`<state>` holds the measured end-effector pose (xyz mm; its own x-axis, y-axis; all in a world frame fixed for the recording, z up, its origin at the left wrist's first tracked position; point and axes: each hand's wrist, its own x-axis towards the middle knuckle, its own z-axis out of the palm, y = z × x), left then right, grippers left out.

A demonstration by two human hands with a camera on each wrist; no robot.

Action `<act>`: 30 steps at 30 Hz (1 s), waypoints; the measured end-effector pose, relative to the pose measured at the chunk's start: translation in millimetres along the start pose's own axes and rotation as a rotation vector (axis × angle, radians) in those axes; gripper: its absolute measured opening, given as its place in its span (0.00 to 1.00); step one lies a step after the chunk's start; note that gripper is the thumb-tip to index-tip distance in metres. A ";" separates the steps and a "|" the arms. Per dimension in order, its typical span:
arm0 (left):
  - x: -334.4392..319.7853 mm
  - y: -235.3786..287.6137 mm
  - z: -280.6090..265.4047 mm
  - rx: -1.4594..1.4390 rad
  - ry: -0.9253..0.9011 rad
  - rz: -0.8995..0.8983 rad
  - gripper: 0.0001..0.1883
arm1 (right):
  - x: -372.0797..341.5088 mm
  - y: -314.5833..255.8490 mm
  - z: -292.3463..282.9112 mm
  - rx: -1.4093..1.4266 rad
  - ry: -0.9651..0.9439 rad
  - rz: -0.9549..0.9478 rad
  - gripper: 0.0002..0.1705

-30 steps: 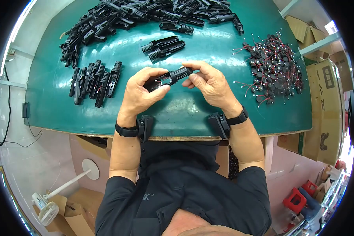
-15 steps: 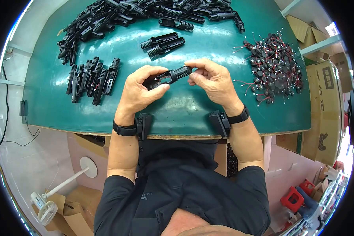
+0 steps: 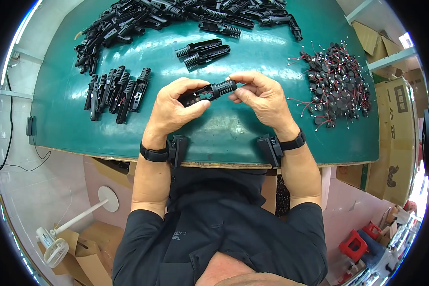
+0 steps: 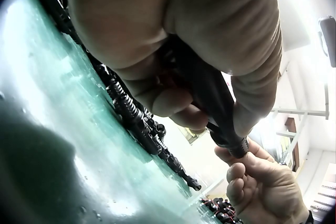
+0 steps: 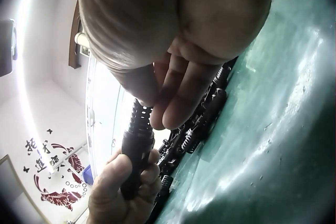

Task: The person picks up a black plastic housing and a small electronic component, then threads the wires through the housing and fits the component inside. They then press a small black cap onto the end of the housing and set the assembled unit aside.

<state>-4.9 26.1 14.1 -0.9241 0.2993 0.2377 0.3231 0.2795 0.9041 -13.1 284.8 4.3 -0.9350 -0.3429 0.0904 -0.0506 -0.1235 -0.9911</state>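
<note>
A black ribbed housing [image 3: 222,88] is held between the two hands, raised over the front half of the worktop [image 3: 224,148]. Its open-sided body is gripped by the left hand [image 3: 170,107], whose fingers are curled around it, with the thumb laid along the near side. The ribbed end is pointed toward the right hand [image 3: 263,97], by whose thumb and forefinger the tip is pinched; the fingers there are drawn nearly together. In the right wrist view, the ribs are seen just below these fingertips. Whether anything small is held at the tip cannot be told.

Beyond the hands, a pair of similar housings [image 3: 209,55] is laid side by side, slanted. To the left, a row of housings [image 3: 112,93] is set close together, some overlapping. Along the far edge, a large heap of housings [image 3: 128,24] is piled. On the right, a mound of round black parts [image 3: 339,86] is spread, tangled with red wires tipped in white. A dark strap [image 3: 153,155] is worn on the left wrist, and a matching band [image 3: 293,142] on the right.
</note>
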 end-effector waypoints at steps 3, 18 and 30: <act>0.3 2.6 -0.1 -0.008 0.005 -0.035 0.20 | -0.4 -1.4 -0.5 0.005 -0.001 0.001 0.18; 0.3 3.4 -1.6 -0.035 -0.011 -0.077 0.20 | 0.8 0.6 -2.3 0.007 -0.003 -0.005 0.16; -0.5 4.1 -2.6 -0.064 -0.023 -0.111 0.20 | 2.2 2.9 -2.3 -0.153 0.013 -0.172 0.17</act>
<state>-3.6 24.7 18.6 -0.9483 0.2905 0.1277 0.2049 0.2533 0.9454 -16.1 285.8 1.4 -0.9125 -0.3164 0.2592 -0.2615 -0.0358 -0.9645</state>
